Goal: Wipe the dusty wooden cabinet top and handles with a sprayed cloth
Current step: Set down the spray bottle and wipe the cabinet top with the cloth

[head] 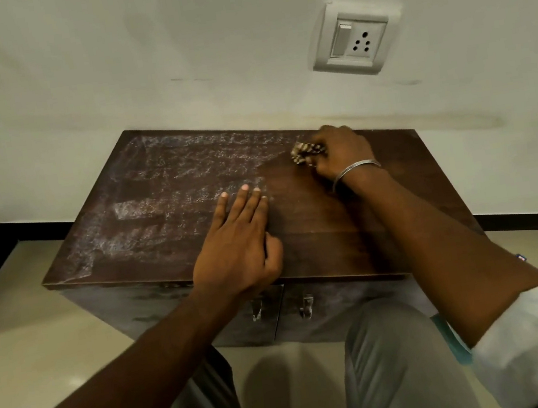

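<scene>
Wiping the cabinet top [163, 198], far right corner.
Near to far: I see two handles [306, 306] on the doors below the front edge; my left hand [238, 242] flat and released on the top near the front; my right hand [340, 152] clenched on the bunched cloth [305, 153] by the wall. Dust covers the left half.
</scene>
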